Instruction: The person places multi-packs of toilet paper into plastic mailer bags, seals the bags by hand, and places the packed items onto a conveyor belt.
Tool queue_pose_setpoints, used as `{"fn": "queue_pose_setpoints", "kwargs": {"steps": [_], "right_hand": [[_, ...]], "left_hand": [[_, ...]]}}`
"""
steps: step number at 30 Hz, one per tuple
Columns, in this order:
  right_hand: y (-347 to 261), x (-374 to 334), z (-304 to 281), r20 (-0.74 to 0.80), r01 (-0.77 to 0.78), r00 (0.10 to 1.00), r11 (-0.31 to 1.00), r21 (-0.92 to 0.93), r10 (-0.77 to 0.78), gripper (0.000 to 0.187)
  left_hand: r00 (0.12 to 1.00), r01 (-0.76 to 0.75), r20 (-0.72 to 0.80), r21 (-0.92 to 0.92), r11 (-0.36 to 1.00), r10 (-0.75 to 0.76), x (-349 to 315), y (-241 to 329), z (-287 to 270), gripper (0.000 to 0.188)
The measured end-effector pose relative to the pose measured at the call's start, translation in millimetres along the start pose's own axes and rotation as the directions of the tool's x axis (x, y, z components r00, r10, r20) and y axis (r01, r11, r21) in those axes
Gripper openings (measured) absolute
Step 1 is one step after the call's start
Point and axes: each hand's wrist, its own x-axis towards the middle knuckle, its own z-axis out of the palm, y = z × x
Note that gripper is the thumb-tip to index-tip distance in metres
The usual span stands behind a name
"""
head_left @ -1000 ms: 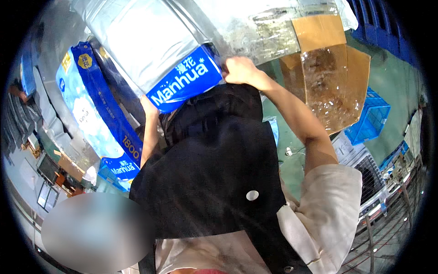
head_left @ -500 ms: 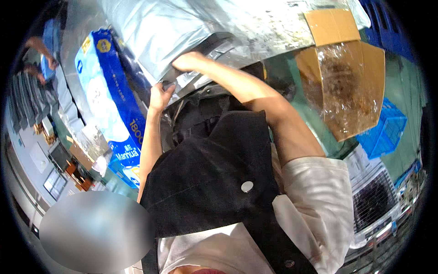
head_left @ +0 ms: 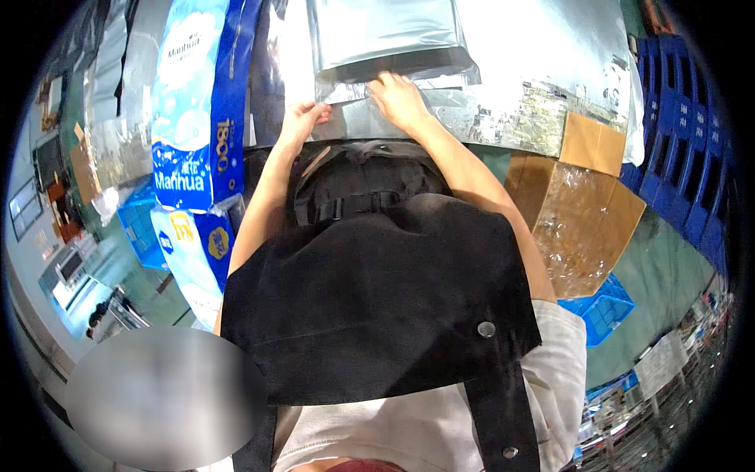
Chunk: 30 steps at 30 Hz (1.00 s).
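A grey plastic mailing bag lies flat on the work table, its dark-edged end facing me. My right hand rests at that near edge, fingers stretched forward over a pale, shiny strip. To the left, my left hand is just beyond the bag's near left corner. Its thumb and fingers are curled together near the strip's end; whatever they pinch is too small to make out.
Tall blue-and-white packages stand close on my left. At the right are a cardboard box lined with clear plastic, a blue crate below it and dark blue plastic pallets. The table's front edge is worn.
The whole view has turned, and the bag now appears squarer in front of me. My right hand has come out to the bag's near edge; my left hand has moved away from its corner.
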Motion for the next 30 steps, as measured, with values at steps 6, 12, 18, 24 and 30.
{"fn": "queue_pose_setpoints", "kwargs": {"steps": [6, 12, 18, 24, 30], "right_hand": [[-18, 23, 0, 0.062, -0.208, 0.977, 0.977, 0.046, 0.205, 0.014], [-17, -46, -29, 0.038, 0.095, 0.994, 0.987, 0.128, -0.1, 0.012], [120, -333, -166, 0.438, -0.459, 0.591, 0.729, -0.508, 0.678, 0.034], [74, -156, -164, 0.661, -0.254, 0.412, 0.776, -0.578, 0.627, 0.028], [69, 14, -179, 0.343, 0.578, 0.814, 0.606, -0.546, -0.468, 0.048]], "left_hand": [[0.967, 0.099, -0.254, 0.279, 0.955, -0.026, 21, 33, -3, 0.04], [0.933, 0.051, -0.349, 0.374, 0.926, 0.089, 26, 26, -3, 0.028], [0.999, 0.009, -0.03, -0.064, 0.998, -0.011, -6, 0, -20, 0.027], [0.729, -0.299, -0.128, 0.824, 0.481, 0.673, -13, 58, -33, 0.047], [0.51, -0.602, 0.72, 0.69, -0.402, 0.471, 16, 110, -7, 0.057]]}}
